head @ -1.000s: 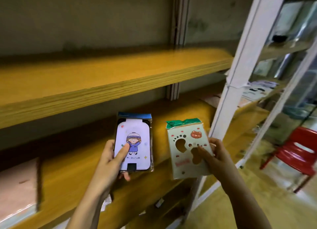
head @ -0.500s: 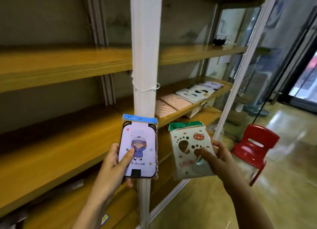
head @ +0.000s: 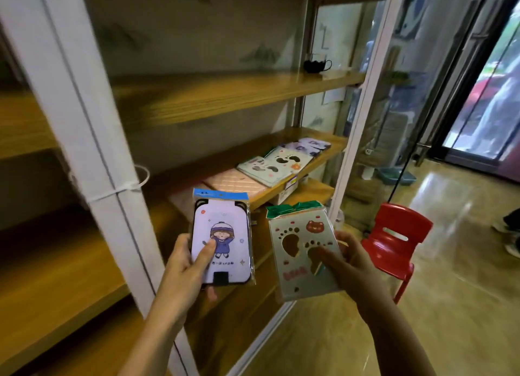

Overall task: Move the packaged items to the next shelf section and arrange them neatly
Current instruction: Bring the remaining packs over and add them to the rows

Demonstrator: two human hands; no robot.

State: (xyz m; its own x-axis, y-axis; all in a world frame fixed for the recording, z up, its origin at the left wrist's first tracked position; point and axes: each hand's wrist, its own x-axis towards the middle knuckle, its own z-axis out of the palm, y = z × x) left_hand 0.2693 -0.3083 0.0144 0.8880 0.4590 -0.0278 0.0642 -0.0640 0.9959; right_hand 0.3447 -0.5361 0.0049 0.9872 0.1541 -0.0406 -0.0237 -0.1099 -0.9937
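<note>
My left hand [head: 184, 268] grips a purple cartoon-girl package [head: 225, 235] with a blue header, thumb across its front. My right hand [head: 353, 266] holds a pale green footprint package [head: 298, 243] with a green header and a bear sticker. Both packages are held upright in front of the white shelf post [head: 92, 161]. On the right section's middle shelf [head: 323, 161] lie pink quilted packs [head: 236, 183], green footprint packs [head: 270, 167] and purple packs [head: 306, 146] in a row.
A black cup [head: 316, 64] stands on the upper right shelf. A red plastic chair [head: 394, 243] stands on the glossy floor right of the shelving. Someone's shoes [head: 506, 232] show at the far right. Glass doors lie beyond.
The view has swung right from the left shelf section to the right one. Both hands keep their packages and have moved right, past the white post.
</note>
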